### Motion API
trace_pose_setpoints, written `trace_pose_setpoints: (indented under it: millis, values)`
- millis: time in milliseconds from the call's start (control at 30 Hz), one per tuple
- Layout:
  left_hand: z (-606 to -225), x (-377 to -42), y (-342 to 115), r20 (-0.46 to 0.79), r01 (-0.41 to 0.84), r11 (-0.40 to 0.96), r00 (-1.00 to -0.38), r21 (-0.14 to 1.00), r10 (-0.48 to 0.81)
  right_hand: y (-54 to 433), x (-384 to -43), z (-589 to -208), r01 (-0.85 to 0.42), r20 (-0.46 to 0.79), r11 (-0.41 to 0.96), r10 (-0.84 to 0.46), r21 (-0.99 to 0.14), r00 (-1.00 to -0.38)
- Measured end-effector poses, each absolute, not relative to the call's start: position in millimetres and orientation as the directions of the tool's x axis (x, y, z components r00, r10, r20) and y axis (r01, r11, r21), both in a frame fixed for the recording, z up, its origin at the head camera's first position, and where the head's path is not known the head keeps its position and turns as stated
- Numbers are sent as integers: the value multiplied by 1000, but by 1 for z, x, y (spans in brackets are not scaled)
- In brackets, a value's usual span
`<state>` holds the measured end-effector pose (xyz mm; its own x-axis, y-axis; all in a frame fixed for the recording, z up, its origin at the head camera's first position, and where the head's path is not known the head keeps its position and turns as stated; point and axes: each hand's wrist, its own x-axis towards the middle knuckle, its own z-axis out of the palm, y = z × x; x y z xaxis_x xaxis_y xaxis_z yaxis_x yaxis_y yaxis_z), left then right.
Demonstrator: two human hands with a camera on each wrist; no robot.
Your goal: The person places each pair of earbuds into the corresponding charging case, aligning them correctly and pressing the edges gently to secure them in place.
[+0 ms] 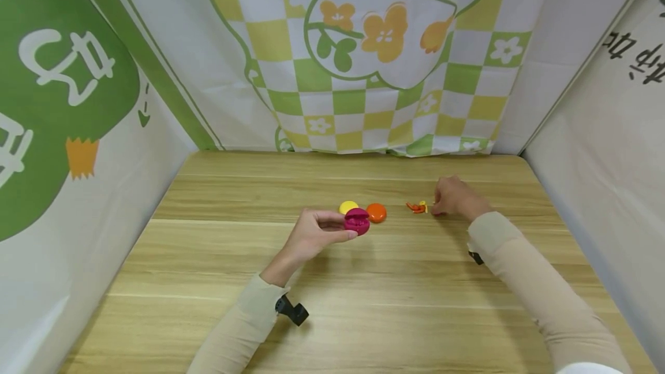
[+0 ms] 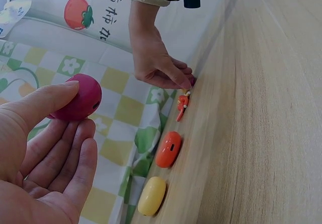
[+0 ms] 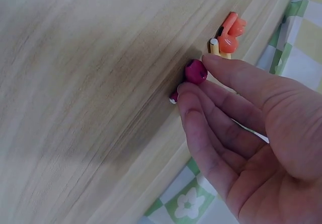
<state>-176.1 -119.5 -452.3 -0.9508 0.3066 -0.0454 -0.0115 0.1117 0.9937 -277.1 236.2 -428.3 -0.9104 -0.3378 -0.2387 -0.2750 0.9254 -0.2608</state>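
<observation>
My left hand (image 1: 312, 234) holds a magenta earbud case (image 1: 357, 222) above the table, its lid raised in the head view. In the left wrist view the thumb lies across the case (image 2: 83, 99) with fingers beneath. At the right, my right hand (image 1: 454, 196) pinches a magenta earbud (image 3: 195, 72) close to the tabletop. A magenta stem with a silvery tip shows below the fingertips; whether it belongs to the same earbud I cannot tell. Beside this hand lie orange earbuds (image 3: 229, 35) and yellow ones (image 3: 215, 47), partly hidden by the thumb.
A closed orange case (image 1: 376, 213) and a yellow case (image 1: 348, 206) sit side by side on the wooden table (image 1: 395, 305), behind the left hand. Printed cloth (image 1: 363, 97) hangs along the table's back edge, with more panels at both sides.
</observation>
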Motion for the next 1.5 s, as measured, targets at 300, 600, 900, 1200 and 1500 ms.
trace_pose_setpoints:
  millis: [300,600,900,1200,1500]
  values:
    - [-454,-177,-120,-43,-10,110,-951,994,308,232,-278,-429,-220,-263,946,-281,-238,-923]
    - [-455,-178,-121,-38,-5,109,-950,994,311,237,-280,-423,-267,-246,931,-327,-249,-912]
    - [-455,-178,-122,-37,-1,114,-949,993,313,259,-283,-404,-228,-327,866,-394,-444,-859]
    - [-453,-176,-121,-42,-4,123,-950,992,309,270,-277,-387,-168,-330,751,-465,-639,-821]
    - [-453,-176,-121,-37,-3,106,-948,994,315,264,-270,-363,-234,-333,720,-551,-653,-765]
